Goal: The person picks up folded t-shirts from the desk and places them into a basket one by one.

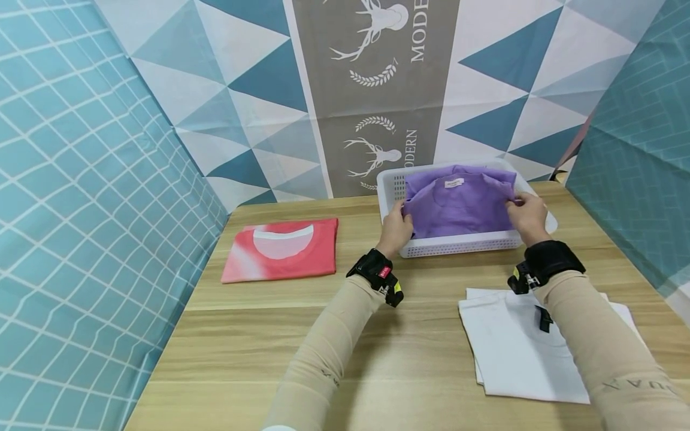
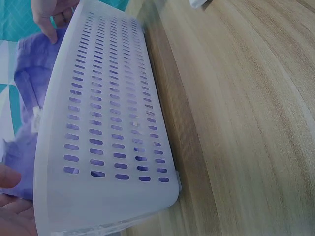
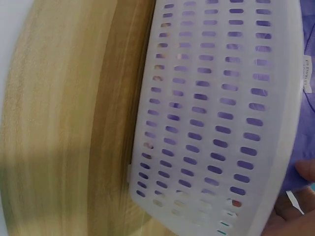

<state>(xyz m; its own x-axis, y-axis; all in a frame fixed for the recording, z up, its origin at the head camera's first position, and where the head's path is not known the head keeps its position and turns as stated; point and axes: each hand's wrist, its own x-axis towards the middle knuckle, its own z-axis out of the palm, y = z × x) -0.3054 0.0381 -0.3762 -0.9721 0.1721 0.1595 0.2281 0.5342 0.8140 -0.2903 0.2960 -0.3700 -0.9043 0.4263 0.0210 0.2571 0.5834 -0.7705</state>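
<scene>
A purple garment (image 1: 458,206) with a small white label lies folded in a white perforated plastic basket (image 1: 463,245) at the back of the table. My left hand (image 1: 396,230) pinches the garment's left edge, over the basket's near left corner. At the other side, my right hand (image 1: 528,216) pinches its right edge between thumb and fingers. The left wrist view shows the purple cloth (image 2: 42,59) rising above the basket's rim, with fingers at both ends. In the right wrist view, the right fingers (image 3: 306,169) hold the cloth just beyond the rim.
A folded red and pink shirt (image 1: 283,248) lies on the wooden table (image 1: 259,353) to the left. On the right, a folded white garment (image 1: 528,353) with a black strip lies partly under my right forearm. Patterned cloth hangs behind the table.
</scene>
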